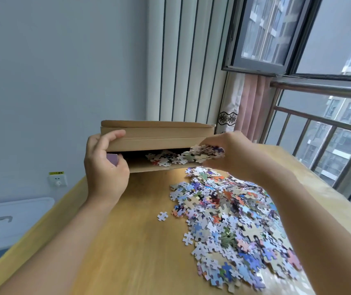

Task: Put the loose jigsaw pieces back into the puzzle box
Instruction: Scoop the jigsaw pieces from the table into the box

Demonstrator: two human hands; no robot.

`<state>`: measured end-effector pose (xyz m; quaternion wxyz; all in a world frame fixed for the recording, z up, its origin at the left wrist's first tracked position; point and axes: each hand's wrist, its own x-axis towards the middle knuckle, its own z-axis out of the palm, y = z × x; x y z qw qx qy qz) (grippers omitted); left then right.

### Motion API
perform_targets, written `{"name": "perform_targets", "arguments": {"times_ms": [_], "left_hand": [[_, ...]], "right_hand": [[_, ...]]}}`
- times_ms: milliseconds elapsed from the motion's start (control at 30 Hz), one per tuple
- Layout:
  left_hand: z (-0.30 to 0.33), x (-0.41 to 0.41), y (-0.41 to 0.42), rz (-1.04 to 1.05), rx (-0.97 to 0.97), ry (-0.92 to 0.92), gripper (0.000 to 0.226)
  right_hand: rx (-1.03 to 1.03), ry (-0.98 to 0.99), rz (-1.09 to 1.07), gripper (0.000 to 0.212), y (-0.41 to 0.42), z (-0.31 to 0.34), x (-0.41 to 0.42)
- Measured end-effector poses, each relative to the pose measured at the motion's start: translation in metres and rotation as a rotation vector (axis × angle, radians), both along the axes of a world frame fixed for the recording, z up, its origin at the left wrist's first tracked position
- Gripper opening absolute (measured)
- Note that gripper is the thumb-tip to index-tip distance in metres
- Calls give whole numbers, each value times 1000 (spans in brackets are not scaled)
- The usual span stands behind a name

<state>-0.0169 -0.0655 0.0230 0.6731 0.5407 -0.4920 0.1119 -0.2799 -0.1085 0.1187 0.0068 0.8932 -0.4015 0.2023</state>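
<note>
Cardboard jigsaw pieces, multicoloured, loose heap [234,213] on pale wooden table [132,241]: light, thin, likely to spill, best cupped from beneath; right hand [227,152] grips a handful at the mouth of the brown cardboard puzzle box [159,135], whose flap the left hand [104,165] holds open.

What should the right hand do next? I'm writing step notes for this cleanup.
Probably push on into the box and let go. The right hand grips a handful of pieces at the opening, while the left hand holds the flap up.
</note>
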Motion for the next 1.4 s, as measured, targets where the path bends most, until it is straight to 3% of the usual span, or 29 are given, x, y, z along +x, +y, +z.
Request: {"name": "perform_targets", "arguments": {"times_ms": [200, 300, 400, 667, 833, 1000, 1133, 1233, 1400], "left_hand": [[3, 3, 1, -14, 7, 83, 65], [8, 4, 1, -27, 15, 141, 70], [10, 1, 3, -38, 31, 176, 71], [47, -7, 8, -93, 88, 215, 69], [129, -2, -15, -142, 160, 262, 66], [191, -4, -31, -143, 237, 390, 59], [199, -7, -35, -184, 252, 424, 58], [193, -14, -30, -175, 198, 428, 58], [160, -19, -21, -196, 176, 389, 61]], "right_hand": [[-254, 87, 129, 31, -24, -28, 43], [-454, 126, 97, 22, -30, -43, 49], [-510, 134, 58, 24, -35, -59, 53], [-412, 16, 79, 24, -38, -30, 52], [-342, 18, 66, 32, -58, 51, 43], [-257, 147, 103, 28, -75, 121, 41], [-341, 240, 73, 18, -81, 141, 39], [-387, 198, 84, 11, -83, 133, 40], [-206, 30, 131, 9, -87, 101, 27]]}}
